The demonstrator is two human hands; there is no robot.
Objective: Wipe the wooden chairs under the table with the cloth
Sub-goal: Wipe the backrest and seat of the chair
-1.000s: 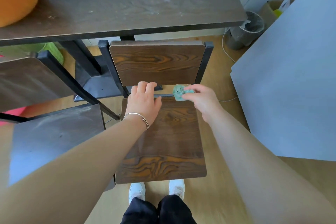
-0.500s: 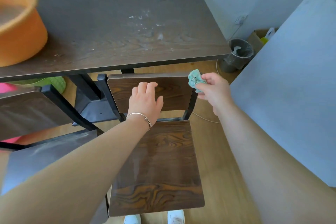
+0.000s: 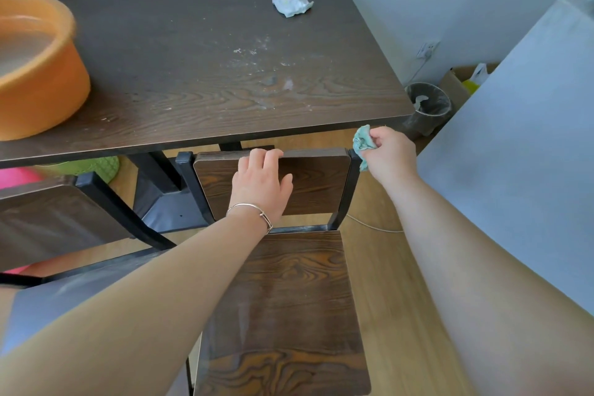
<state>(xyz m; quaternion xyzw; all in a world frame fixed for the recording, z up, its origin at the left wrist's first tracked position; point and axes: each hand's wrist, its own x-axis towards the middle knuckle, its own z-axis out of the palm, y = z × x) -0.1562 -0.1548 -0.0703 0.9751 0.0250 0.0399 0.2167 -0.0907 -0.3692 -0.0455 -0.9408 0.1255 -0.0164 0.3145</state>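
A wooden chair (image 3: 289, 305) with a black metal frame stands in front of me, its backrest (image 3: 321, 183) close to the edge of the dark wooden table (image 3: 209, 74). My left hand (image 3: 262, 183) rests on the backrest with its fingers curled over the top edge. My right hand (image 3: 387, 153) holds a crumpled teal cloth (image 3: 362, 141) against the top of the chair's right black post. A second chair (image 3: 54, 222) stands at the left, partly under the table.
An orange basin (image 3: 35, 74) sits on the table's left end and a crumpled white tissue (image 3: 292, 3) lies near its far edge. A bin (image 3: 427, 106) and a cardboard box stand by the wall at right. A large grey surface (image 3: 520, 151) fills the right side.
The view has tilted up from the seat to the table top. My right hand with the cloth moved from the rail behind the seat up to the top of the right post. My left hand shifted to the backrest's top edge.
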